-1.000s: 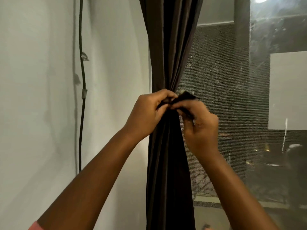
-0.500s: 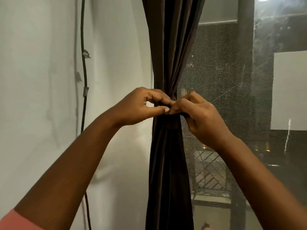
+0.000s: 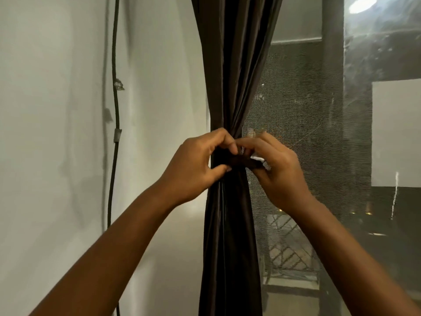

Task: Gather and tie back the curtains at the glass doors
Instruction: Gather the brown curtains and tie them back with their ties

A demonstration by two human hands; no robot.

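Fastening tie-back [image 3: 242, 161] round gathered curtain [image 3: 230, 87], beside mesh screen [image 3: 300, 124]; left hand [image 3: 196, 165] and right hand [image 3: 276, 169] both pinching band ends; next probably needing ends joined snugly

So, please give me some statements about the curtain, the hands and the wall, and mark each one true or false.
1. The dark curtain is gathered into one narrow bundle. True.
2. Only the right hand touches the curtain. False: the left hand grips it too.
3. A dark tie-back band goes across the bundle between the hands. True.
4. The cable on the wall runs to the right of the curtain. False: it runs to the left.
5. A mesh screen is to the right of the curtain. True.
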